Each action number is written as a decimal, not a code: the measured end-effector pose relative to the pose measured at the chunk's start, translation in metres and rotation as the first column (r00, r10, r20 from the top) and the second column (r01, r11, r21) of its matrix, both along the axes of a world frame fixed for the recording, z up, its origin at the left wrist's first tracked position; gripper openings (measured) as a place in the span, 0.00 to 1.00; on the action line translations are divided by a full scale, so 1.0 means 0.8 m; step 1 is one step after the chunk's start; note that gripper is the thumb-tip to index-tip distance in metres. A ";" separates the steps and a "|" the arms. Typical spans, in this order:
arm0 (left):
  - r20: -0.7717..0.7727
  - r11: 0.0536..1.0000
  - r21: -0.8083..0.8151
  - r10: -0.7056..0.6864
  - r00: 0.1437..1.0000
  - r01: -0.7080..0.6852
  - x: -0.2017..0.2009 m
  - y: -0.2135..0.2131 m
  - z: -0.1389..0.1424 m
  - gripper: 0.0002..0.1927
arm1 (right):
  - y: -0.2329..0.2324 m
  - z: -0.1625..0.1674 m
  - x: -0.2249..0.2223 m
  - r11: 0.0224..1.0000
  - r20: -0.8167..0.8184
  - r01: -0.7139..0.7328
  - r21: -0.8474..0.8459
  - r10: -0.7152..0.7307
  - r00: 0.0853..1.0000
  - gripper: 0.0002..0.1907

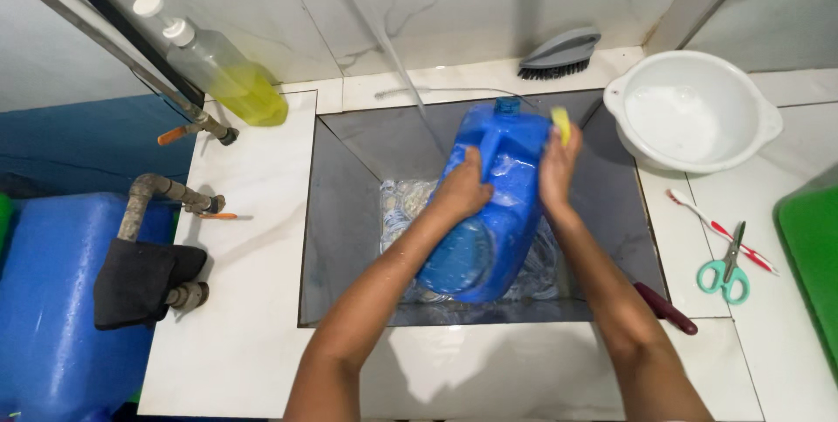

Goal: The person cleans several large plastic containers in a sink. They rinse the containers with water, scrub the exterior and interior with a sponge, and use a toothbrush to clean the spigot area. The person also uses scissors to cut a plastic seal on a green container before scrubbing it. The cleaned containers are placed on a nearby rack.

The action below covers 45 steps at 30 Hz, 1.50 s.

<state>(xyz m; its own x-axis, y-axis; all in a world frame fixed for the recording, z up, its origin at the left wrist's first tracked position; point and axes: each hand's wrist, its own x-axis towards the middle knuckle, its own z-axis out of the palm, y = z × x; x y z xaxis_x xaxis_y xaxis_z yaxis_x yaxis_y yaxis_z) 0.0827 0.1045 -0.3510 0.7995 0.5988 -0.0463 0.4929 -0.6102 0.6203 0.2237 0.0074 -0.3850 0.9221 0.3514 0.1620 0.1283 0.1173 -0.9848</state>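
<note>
— Looking down from the head camera, where have you got the blue jug?

— You have it tilted in the grey sink, neck toward the back wall, its base low over the clear plastic lying in the sink bottom. A thin stream of water falls just beside its shoulder.

— And your hands?

— Your left hand lies curled over the upper face and steadies it. Your right hand is closed on a small yellow sponge, pressed to the jug's far edge.

— How will it handle?

— Wet, smooth plastic — judge it slippery. The walls look stiff enough to scrub against, though broad faces may flex. It seems light if empty; how much water is inside cannot be told. The moulded handle near the neck looks the surest hold.

— Around it?

— A white basin, a grey brush, scissors and a toothbrush on the counter.
</note>
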 end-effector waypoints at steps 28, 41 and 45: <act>0.085 0.986 0.147 -0.091 0.992 0.078 -0.226 0.039 -0.015 0.30 | 0.142 -0.050 0.002 0.393 0.225 -0.848 -0.356 0.917 0.330 0.20; 0.106 0.724 -0.463 0.618 0.779 -0.512 -0.280 0.149 -0.124 0.21 | 0.065 -0.159 -0.232 0.806 0.500 -0.351 -0.478 0.577 0.646 0.33; 0.051 0.630 -0.505 0.704 0.708 -0.590 -0.298 0.146 -0.132 0.20 | 0.123 -0.164 -0.153 0.849 0.585 -0.256 -0.463 0.510 0.630 0.18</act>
<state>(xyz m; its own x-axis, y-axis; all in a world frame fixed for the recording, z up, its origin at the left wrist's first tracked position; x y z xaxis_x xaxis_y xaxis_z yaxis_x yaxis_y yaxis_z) -0.1555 0.2212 -0.4568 0.2305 0.9251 -0.3017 0.4685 0.1662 0.8677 0.1016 0.1056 -0.5159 0.3726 0.7912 0.4850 0.7725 0.0252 -0.6345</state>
